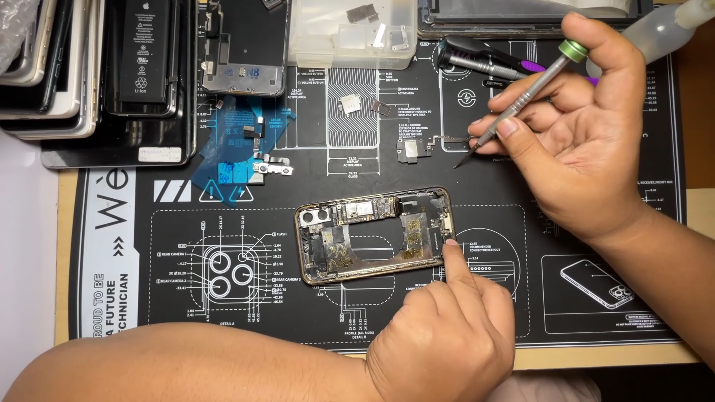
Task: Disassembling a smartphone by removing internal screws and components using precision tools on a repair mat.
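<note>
— Status of the near hand?

— My left hand [447, 335] rests low on the black repair mat [521, 313]. Most fingers are curled into the palm; the index finger [453, 257] is extended, its tip touching the right end of the opened phone frame [375, 234].

— Location and condition of the frame?

— It lies flat near the middle of the mat, slightly tilted, back cover off, camera modules at its left end, circuit board along the top edge.

— The far hand?

— My right hand [588, 141] is raised above the mat's upper right area. Thumb and fingers pinch a slim screwdriver [521, 100] with a green cap; its tip points down-left, just beside a small metal bracket [411, 151] — whether they touch cannot be determined.

— Items beyond?

— Small shields and a flex part [261, 170] lie on blue film, upper left of the frame. Further back: a clear parts box [350, 37], a black battery [143, 56] on stacked phone screens [45, 67], more drivers [484, 61] and a plastic bottle [663, 30]. The mat sits on the desk [696, 208].
</note>
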